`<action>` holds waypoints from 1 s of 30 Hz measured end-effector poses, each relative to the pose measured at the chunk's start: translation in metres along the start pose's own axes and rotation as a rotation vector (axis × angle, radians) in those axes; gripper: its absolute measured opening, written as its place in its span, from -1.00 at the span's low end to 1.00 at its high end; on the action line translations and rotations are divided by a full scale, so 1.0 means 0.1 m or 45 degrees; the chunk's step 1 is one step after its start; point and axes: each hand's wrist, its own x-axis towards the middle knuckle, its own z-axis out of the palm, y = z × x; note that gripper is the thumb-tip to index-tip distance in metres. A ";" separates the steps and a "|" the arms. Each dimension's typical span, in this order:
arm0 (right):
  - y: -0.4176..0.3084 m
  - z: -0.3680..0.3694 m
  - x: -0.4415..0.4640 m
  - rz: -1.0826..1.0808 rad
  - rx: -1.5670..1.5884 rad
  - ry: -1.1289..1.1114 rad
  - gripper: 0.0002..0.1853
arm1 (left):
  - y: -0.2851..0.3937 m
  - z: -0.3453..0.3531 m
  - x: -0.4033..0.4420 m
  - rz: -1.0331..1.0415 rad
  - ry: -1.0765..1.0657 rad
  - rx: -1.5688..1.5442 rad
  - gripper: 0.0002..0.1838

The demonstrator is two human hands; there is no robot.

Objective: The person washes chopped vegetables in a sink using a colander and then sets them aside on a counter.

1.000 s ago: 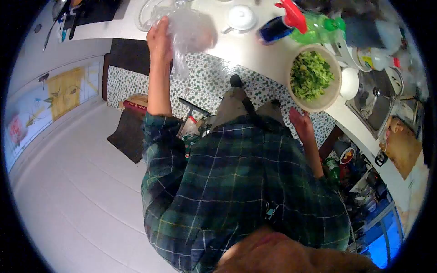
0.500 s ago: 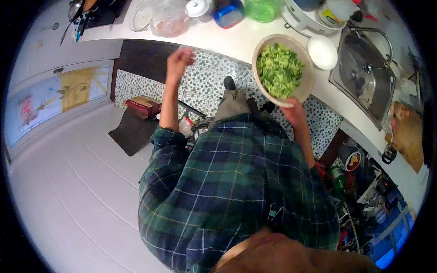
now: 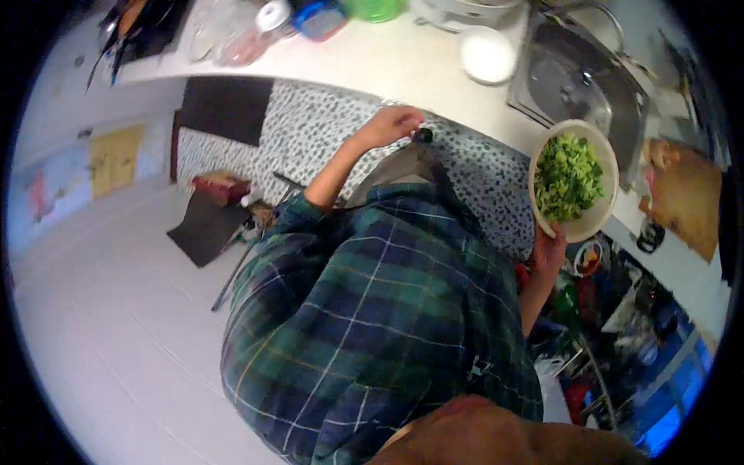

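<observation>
Beige and probably stiff, the bowl (image 3: pixel 591 222) looks moderately light; its chopped greens (image 3: pixel 568 177) should be soft, loose and easily spilled if it tips. Its rim seems the best hold, ideally from opposite sides, as wet plastic might slip. It overlaps the front edge of the bench (image 3: pixel 387 70) beside the sink (image 3: pixel 554 77); whether it rests there I cannot tell. The right hand's (image 3: pixel 549 246) fingers are closed on its near rim. The left hand (image 3: pixel 395 125) is half-curled before the body, its grip unclear. Half a second ago the bowl was left of the sink, near the white dish (image 3: pixel 488 56).
</observation>
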 end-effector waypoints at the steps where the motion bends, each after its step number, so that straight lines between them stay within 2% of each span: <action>1: -0.14 0.10 -0.02 -0.125 0.026 0.111 -0.76 | -0.01 0.03 0.10 -0.011 -0.039 0.053 -0.75; 2: -0.29 0.12 -0.01 -0.252 -0.139 0.177 -0.72 | 0.08 0.08 0.19 -0.021 -0.094 0.047 -0.74; 3: -0.25 0.11 -0.02 -0.438 -0.489 0.131 -0.71 | 0.01 -0.03 0.11 -0.028 -0.102 -0.048 -0.74; 5: -0.41 0.33 0.08 -0.544 -0.484 0.137 -0.71 | 0.11 0.00 0.18 -0.005 -0.123 -0.085 -0.74; 6: -0.53 0.58 0.13 -0.488 -0.122 0.155 -0.72 | 0.19 0.02 0.25 -0.119 -0.139 -0.231 -0.74; 8: -0.89 0.35 0.57 -0.445 -0.079 0.244 -0.62 | 0.12 0.15 0.54 -0.141 -0.212 -0.263 -0.75; 10: -1.13 0.37 0.84 -0.579 -0.197 0.276 -0.49 | 0.20 0.36 0.73 -0.151 -0.274 -0.306 -0.75; 12: -1.28 0.74 1.00 -0.790 -0.516 0.255 -0.31 | 0.42 0.51 1.04 -0.132 -0.358 -0.221 -0.74; 13: -1.28 0.78 1.12 -0.778 -0.522 0.273 -0.31 | 0.45 0.59 1.09 -0.116 -0.415 -0.147 -0.74; 15: -1.42 0.88 1.55 -1.034 -0.736 0.437 -0.17 | 0.47 0.74 1.29 -0.079 -0.420 -0.163 -0.73; 16: -1.50 0.79 1.85 -1.027 -0.733 0.432 -0.17 | 0.50 0.82 1.38 -0.079 -0.419 -0.168 -0.73; 17: -1.53 0.62 2.22 -1.300 -1.101 0.428 -0.15 | 0.53 0.88 1.49 -0.077 -0.416 -0.172 -0.73; 19: -1.61 0.63 2.54 -1.557 -1.489 0.376 -0.12 | 0.60 1.04 1.68 -0.130 -0.400 -0.201 -0.74; 21: -1.52 0.99 2.55 -1.664 -1.846 0.389 -0.13 | 0.62 1.24 1.81 -0.100 -0.312 -0.082 -0.73; 25: -1.64 1.14 2.80 -1.496 -1.612 0.163 -0.15 | 0.77 1.65 1.86 -0.161 -0.152 -0.377 -0.73; 27: -1.74 1.14 2.91 -1.705 -1.776 0.121 -0.15 | 0.71 1.82 1.86 -0.149 -0.101 -0.405 -0.73; 30: -1.89 1.20 2.97 -1.726 -1.800 -0.061 -0.17 | 0.70 2.03 1.80 -0.324 -0.031 -0.558 -0.71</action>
